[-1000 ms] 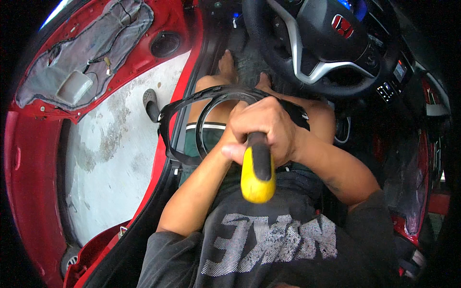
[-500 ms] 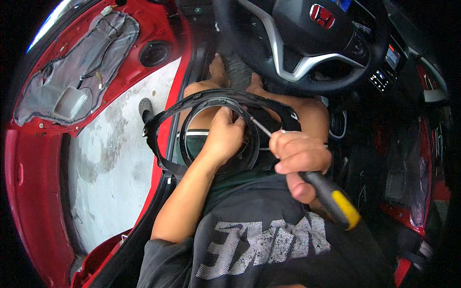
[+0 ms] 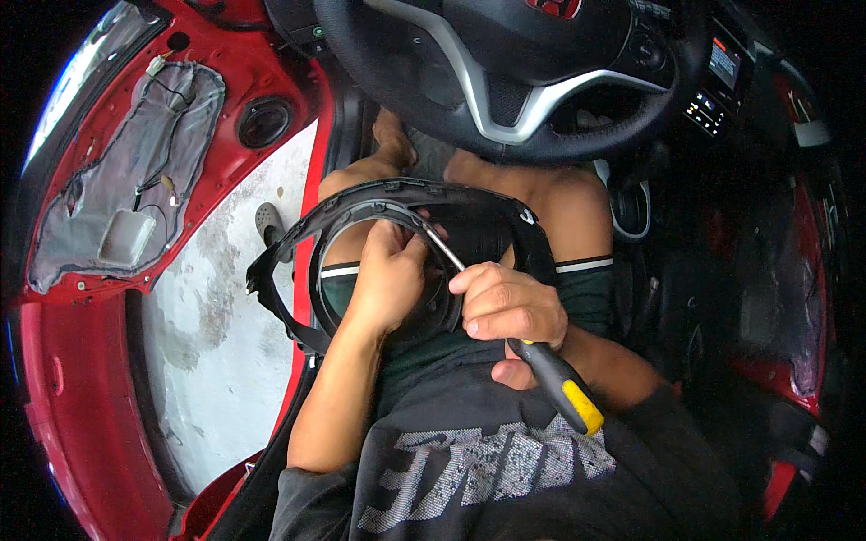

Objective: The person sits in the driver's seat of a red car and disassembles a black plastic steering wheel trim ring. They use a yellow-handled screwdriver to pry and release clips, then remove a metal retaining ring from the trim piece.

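Observation:
A black plastic trim panel (image 3: 410, 200) with a round opening rests on my lap, below the steering wheel (image 3: 532, 108). My left hand (image 3: 390, 279) reaches through the opening and grips the inner rim of the panel. My right hand (image 3: 510, 307) holds a screwdriver (image 3: 557, 383) with a black and yellow handle. Its metal shaft points up and left, and its tip touches the panel's rim beside my left fingers.
The open red car door (image 3: 126, 207) with stripped inner lining stands at the left, over stained concrete floor (image 3: 216, 334). The dashboard and a lit console screen (image 3: 722, 68) are at the upper right. My bare knees are under the wheel.
My hands have come apart: one second ago both were bunched on the screwdriver. Now the left grips the panel rim and the right has slid the tool lower and to the right.

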Demonstrator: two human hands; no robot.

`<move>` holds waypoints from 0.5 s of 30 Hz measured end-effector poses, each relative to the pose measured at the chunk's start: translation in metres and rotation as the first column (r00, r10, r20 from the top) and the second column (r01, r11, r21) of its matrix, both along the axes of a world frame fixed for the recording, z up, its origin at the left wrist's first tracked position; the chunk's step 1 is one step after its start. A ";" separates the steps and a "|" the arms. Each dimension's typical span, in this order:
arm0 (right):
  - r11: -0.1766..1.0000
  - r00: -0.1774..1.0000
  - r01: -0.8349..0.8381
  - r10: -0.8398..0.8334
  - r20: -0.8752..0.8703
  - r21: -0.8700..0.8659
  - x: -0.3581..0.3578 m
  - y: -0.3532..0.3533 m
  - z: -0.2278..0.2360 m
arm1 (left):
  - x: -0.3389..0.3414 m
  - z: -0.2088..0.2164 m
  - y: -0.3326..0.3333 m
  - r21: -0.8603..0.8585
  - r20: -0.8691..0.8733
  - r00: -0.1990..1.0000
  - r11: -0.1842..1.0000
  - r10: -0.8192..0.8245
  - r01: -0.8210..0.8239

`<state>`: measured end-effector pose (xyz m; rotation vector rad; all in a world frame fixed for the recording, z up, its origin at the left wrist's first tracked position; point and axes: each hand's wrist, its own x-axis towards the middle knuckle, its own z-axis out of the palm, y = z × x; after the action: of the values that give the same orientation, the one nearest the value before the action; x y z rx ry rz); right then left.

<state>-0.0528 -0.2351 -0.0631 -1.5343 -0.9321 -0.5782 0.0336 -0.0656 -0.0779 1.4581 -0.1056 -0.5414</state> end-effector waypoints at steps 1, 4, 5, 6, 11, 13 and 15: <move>1.000 0.997 -0.009 0.008 -0.078 -0.016 -0.005 -0.005 -0.002 | -0.001 -0.002 -0.002 -0.037 -0.020 0.999 0.998 0.042 -0.043; 0.954 0.982 0.159 -0.179 -0.057 -0.256 -0.014 -0.018 0.008 | 0.003 -0.008 0.003 -0.053 -0.005 1.000 0.999 0.012 -0.012; 0.919 0.959 0.238 -0.274 -0.077 -0.316 -0.023 -0.019 0.003 | 0.003 -0.007 0.004 -0.042 -0.017 1.000 0.999 -0.004 0.003; 0.878 0.942 0.271 -0.326 -0.078 -0.394 -0.030 -0.023 0.006 | 0.002 -0.005 0.005 -0.044 -0.011 1.000 0.999 0.000 -0.001; 0.871 0.932 -0.060 -0.126 -0.339 -0.488 -0.047 -0.040 -0.001 | -0.006 -0.004 0.004 -0.067 0.035 0.999 0.998 -0.015 0.018; 0.889 0.857 -0.164 -0.086 -0.507 -0.427 -0.050 -0.041 0.014 | -0.007 0.001 0.005 -0.042 0.041 0.998 0.998 -0.041 0.043; 0.876 0.741 -0.319 -0.007 -0.672 -0.361 -0.051 -0.049 0.022 | -0.008 -0.001 0.003 -0.079 0.027 0.999 0.996 -0.028 0.030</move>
<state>-0.1043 -0.2846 -0.0413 -1.8645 -0.6446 0.3571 0.0258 -0.0623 -0.0790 1.3881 -0.1671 -0.5361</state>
